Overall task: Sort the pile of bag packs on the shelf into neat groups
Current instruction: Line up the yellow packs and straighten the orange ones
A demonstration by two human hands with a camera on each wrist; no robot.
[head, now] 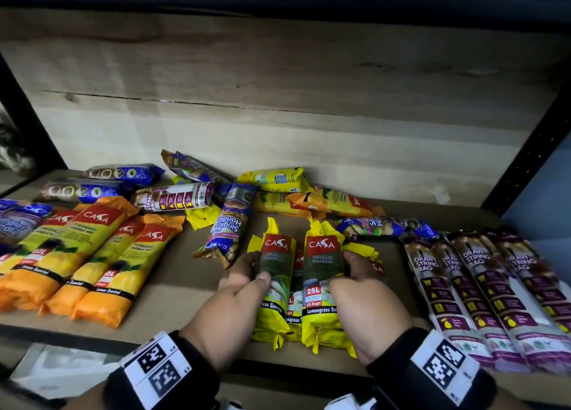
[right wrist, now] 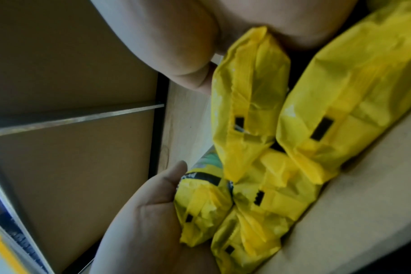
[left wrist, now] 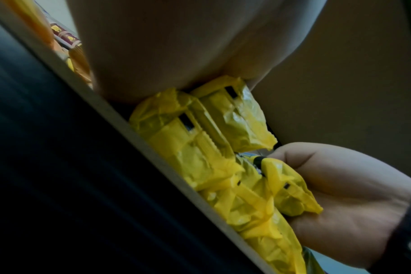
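Head view: both hands sit at the front middle of the shelf (head: 173,304), bracketing a small cluster of yellow lemongrass packs. Left hand (head: 244,286) curls round the left lemongrass pack (head: 273,273), thumb on top, fingers down its outer side. Right hand (head: 358,283) curls round the right lemongrass pack (head: 323,273) the same way. A third lemongrass pack (head: 297,286) is wedged between the two, mostly hidden. All three lie with long axes front-to-back, red label ends toward the back wall, tails at the shelf edge. The hands face each other across the cluster, so a squeeze inward looks like the move to square them up (either hand equally near). Orange lemon packs (head: 92,255) are grouped well to the left, draw string packs (head: 482,292) well to the right, and a mixed pile (head: 278,193) waits behind.

Left wrist view: palm of the left hand (left wrist: 167,46) presses the yellow tails of the packs (left wrist: 195,140) from one side; right hand (left wrist: 340,200) cups them from the other, fingers curled in. Packs lie along the shelf edge (left wrist: 110,118).

Right wrist view: mirror picture, right hand (right wrist: 176,37) above, left hand (right wrist: 150,213) below, yellow tails (right wrist: 258,129) touching each other between them (at least four ends here, exact count unclear).
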